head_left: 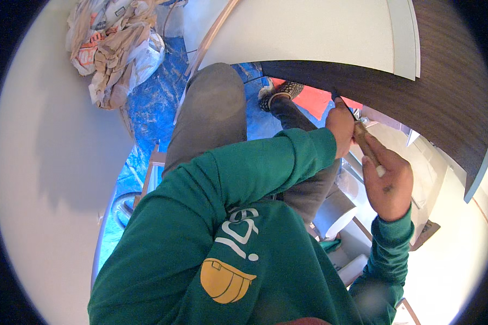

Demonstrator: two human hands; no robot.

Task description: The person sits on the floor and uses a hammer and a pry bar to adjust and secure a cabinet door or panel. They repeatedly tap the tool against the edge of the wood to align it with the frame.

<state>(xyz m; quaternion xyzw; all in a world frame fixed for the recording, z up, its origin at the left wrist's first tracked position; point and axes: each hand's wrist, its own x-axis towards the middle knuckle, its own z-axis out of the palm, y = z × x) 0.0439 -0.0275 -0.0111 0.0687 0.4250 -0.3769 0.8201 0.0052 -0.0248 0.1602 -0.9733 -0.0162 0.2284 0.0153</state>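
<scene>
Gripping a wooden-handled tool (pixel 367 145) right of centre, the right hand (pixel 389 184) has its fingers curled shut around the handle, while the left hand (pixel 341 125) closes over the tool's upper end and steers its dark tip against the lower edge of the dark wood-grain panel (pixel 450 92). How much of that edge is already worked cannot be told; the tip sits near the panel's left corner, so most of the edge seems to remain. Around them lie blue floor sheeting (pixel 146 108), crumpled plastic bags (pixel 114 49) at upper left, a white board (pixel 309 32) above, and the person's raised knee (pixel 211 108) crowding the reach.
</scene>
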